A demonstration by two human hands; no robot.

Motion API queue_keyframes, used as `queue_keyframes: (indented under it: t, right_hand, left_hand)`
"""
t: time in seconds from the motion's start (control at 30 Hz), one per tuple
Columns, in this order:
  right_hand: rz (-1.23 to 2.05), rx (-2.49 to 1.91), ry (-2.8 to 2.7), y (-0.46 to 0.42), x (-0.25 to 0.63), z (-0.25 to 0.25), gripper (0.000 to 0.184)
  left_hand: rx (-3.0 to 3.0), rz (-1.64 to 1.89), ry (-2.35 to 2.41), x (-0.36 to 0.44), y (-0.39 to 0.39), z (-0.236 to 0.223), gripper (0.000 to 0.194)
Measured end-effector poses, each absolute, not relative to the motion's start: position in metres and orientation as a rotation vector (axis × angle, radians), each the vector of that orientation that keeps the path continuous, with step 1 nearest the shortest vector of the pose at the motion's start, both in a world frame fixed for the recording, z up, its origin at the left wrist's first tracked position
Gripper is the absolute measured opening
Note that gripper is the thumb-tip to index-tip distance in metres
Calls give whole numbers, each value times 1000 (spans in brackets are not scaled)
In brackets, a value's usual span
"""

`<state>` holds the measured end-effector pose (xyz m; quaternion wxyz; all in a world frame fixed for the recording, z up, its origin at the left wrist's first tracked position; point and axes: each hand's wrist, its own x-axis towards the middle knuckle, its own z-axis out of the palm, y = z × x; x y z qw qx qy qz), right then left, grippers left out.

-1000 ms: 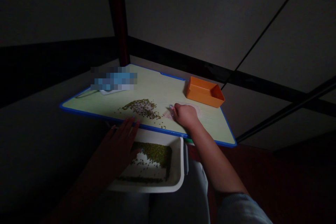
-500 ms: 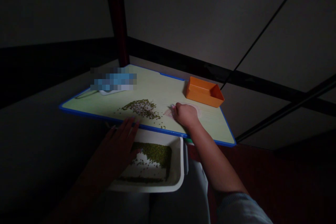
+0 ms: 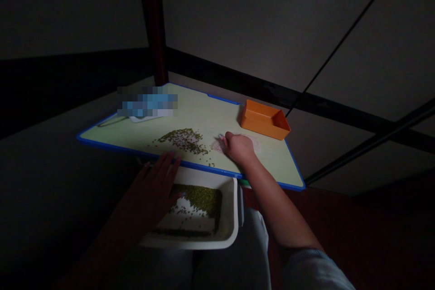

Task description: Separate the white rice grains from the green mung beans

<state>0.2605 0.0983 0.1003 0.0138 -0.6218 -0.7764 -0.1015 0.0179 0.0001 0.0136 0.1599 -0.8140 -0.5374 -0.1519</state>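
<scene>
Dim light; pale board (image 3: pixel 200 113) with blue rim serves as landmark. My right hand (image 3: pixel 239 148) is on the board's right half, fingers curled in together, thumb uppermost. Something pale shows at the fingertips; whether a nail or a held thing, I cannot tell, nor whether the grip is clamped on anything. Beneath and around it, a pinkish patch (image 3: pixel 217 146) on the board.

My left hand (image 3: pixel 152 186) is at the board's near edge, in shadow: fingers stretched out, thumb apart, nothing seen in the grip. Fingertips reach the blue rim; cannot tell if they press it.

Green grains (image 3: pixel 185 139) lie loosely heaped near the board's front edge, left of its middle, a few strays toward the rim. White tub (image 3: pixel 232 213) just below the board's front edge, more green grains inside. Orange box (image 3: pixel 263 130) on the board's far right corner. Blurred blue thing (image 3: pixel 151 102) at the board's far left.
</scene>
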Motion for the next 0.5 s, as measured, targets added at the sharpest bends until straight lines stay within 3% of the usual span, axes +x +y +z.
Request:
queue_keyframes:
  t: [0.5]
  right_hand:
    - [-284, -1862, -2515, 94, 264, 105, 43]
  left_hand:
    - [-2292, -464, -1491, 16, 1, 10, 79]
